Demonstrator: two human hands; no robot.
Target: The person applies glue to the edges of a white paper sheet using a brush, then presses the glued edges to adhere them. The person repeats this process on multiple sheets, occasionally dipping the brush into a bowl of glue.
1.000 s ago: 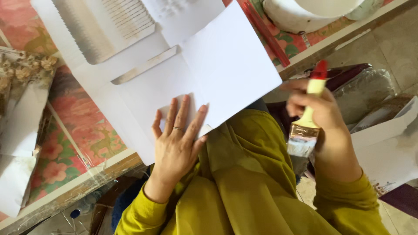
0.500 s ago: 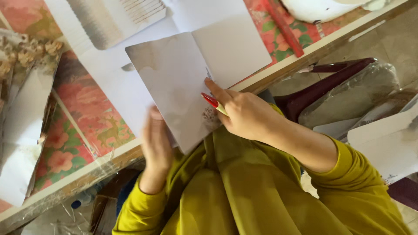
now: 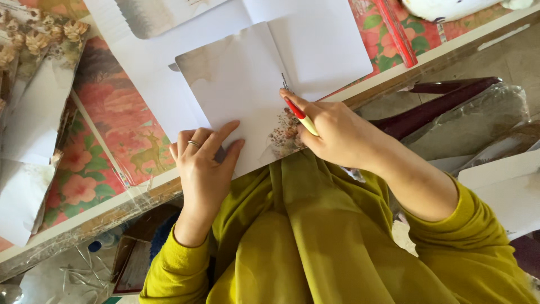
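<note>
— What does the right hand (image 3: 337,132) have hold of?

— It is closed round a red-and-cream handled brush (image 3: 301,117), the fingers wrapped about the handle and the working end pointing toward eleven o'clock, onto the grey-white folded card sheet (image 3: 236,95). The bristle end is hard to make out; it seems to meet the card near its fold.

— And the left hand (image 3: 203,163)?

— Flat and spread, palm down, a ring on one finger. It grips nothing; it presses the card's near edge at about six o'clock of the sheet, where it overhangs the surface.

— So which step is this?

— I judge it to be brushing the card, with one hand pinning and the other stroking. The patch with small brownish flowers (image 3: 284,135) lies just beside the right fingers.

— What does the next move call for?

— Steady pressure from the left hand, so the sheet does not slip off the surface's edge (image 3: 112,205), and a light, even stroke.

— What lies beyond?

— A floral red-and-green tablecloth (image 3: 112,124) at nine o'clock, more white sheets (image 3: 22,191) farther left, and a red stick (image 3: 396,31) at one o'clock.
</note>
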